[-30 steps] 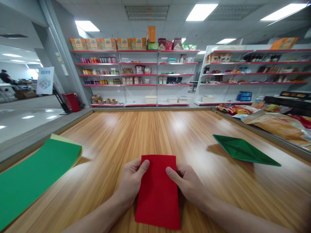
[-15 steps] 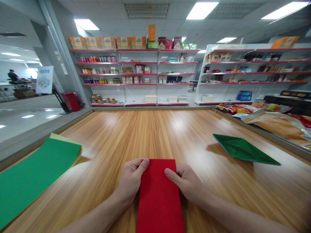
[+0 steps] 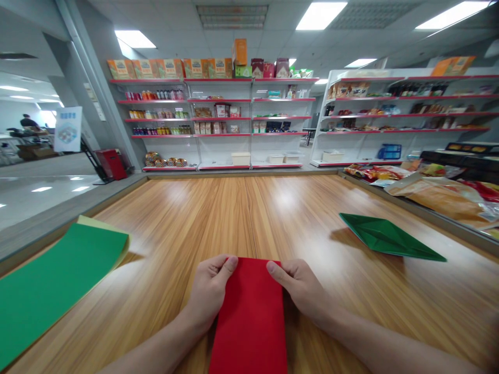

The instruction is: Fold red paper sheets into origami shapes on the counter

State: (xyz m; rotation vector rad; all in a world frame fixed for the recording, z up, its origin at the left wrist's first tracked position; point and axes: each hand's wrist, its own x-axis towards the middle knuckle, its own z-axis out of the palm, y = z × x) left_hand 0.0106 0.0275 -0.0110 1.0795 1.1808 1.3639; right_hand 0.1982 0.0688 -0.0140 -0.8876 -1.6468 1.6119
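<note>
A narrow rectangle of red paper [image 3: 250,317] lies between my hands, its near end running out of the bottom of the view. My left hand [image 3: 210,285] pinches its far left corner, thumb on top and fingers curled at the edge. At the far right corner, my right hand [image 3: 298,285] grips the same sheet with its thumb on top. The fingers under the paper are hidden. To the right lies a green folded paper piece [image 3: 392,238], pointed at both ends. On the left, green paper sheets [image 3: 66,275] rest with a pale yellow-green one beneath, their corner lifted.
The wooden table [image 3: 195,208] has a raised grey rim. Packaged food [image 3: 440,197] stands beyond its right edge. Store shelves [image 3: 224,119] with boxes and bottles line the back. A sign [image 3: 68,129], a red box [image 3: 109,163] and a distant person [image 3: 28,122] are at the left.
The red paper's far edge has come slightly nearer and its near end now passes out of view. My right thumb has shifted up to the far corner. Both hands keep hold of it.
</note>
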